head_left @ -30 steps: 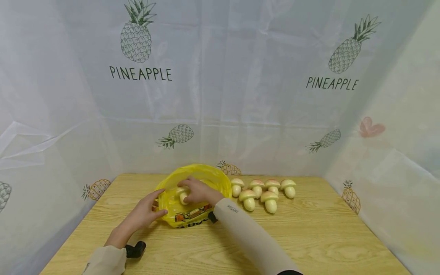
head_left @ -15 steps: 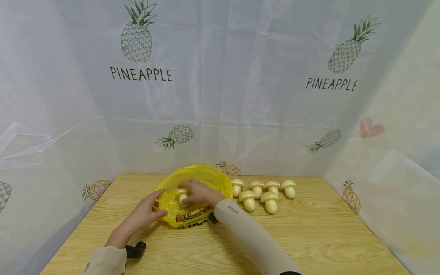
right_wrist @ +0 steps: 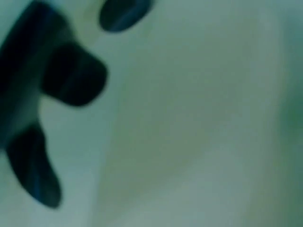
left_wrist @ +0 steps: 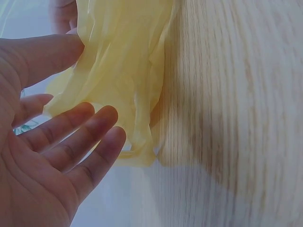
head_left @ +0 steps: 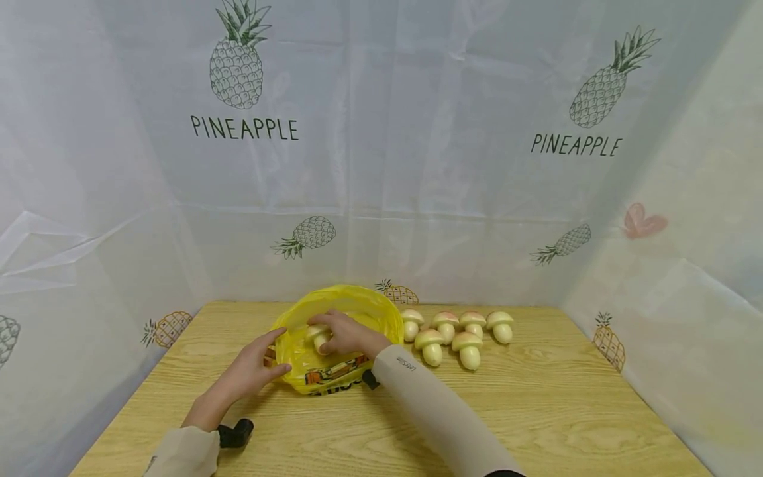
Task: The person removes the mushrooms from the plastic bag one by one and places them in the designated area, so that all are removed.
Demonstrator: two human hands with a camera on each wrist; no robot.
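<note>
On the left of the table, in the head view, a yellow plastic bag (head_left: 381, 317) lies with its wide mouth facing me. My right hand (head_left: 350, 334) reaches into it, fingers and thumb around a pale toy mushroom (head_left: 317, 338). Part of that mushroom is hidden behind the fingers. At the bag's left rim is my left hand (head_left: 255, 366), fingers and thumb spread along the edge. The left wrist view shows that hand (left_wrist: 52, 137) with its thumb against the yellow plastic and the other fingers loosely extended.
Several toy mushrooms (head_left: 467, 351) stand in two rows right of the bag on the wooden table (head_left: 536, 411). White sheeting (head_left: 453, 252) printed with pineapples hangs behind and at both sides. The right wrist view holds only a blurred pale surface with dark shapes (right_wrist: 75, 73).
The mushroom tilts slightly in my right hand inside the bag, and the bag's mouth shifts a little to the right. My left hand stays in place.
</note>
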